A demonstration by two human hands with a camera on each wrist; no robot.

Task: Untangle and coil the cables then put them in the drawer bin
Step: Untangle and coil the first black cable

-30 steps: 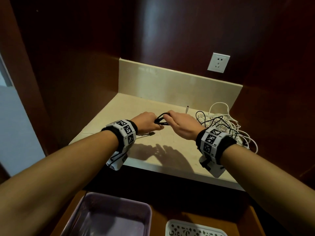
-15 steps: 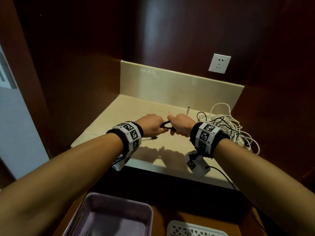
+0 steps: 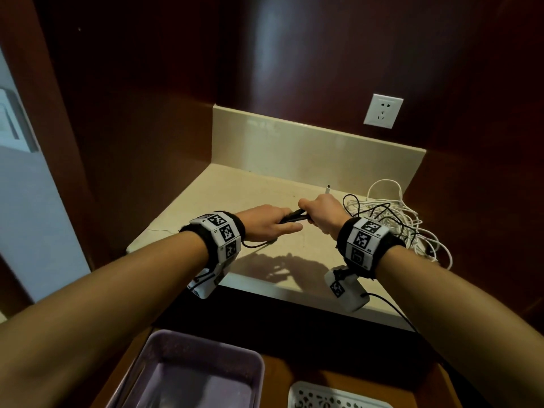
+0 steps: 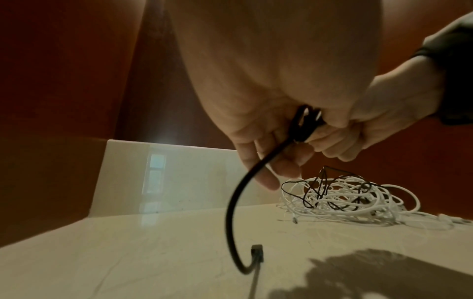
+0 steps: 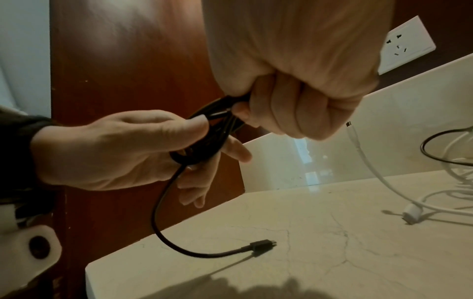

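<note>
A black cable [image 3: 293, 217] is gathered into a small coil [image 5: 217, 125] between both hands above the stone counter [image 3: 235, 195]. My left hand [image 3: 282, 226] holds the coil with the thumb on top and the fingers [image 5: 230, 149] underneath. My right hand [image 3: 316, 216] is a fist gripping the coil's other end [image 5: 240, 99]. The loose tail [image 4: 256, 168] hangs down, and its plug [image 5: 263, 243] lies on the counter. A tangle of white and black cables [image 3: 394, 219] sits at the right rear. The purple bin [image 3: 206, 344] stands below the counter's front edge.
A white cable end [image 3: 328, 189] sticks up just behind my right hand. A white perforated tray [image 3: 338, 397] lies beside the bin. A wall socket [image 3: 382, 111] sits above the backsplash [image 3: 294, 142]. Dark wooden walls close in both sides of the counter.
The open loop of black cable between my hands has been squeezed flatter and tighter. My right wrist has turned, and both hands sit slightly closer together.
</note>
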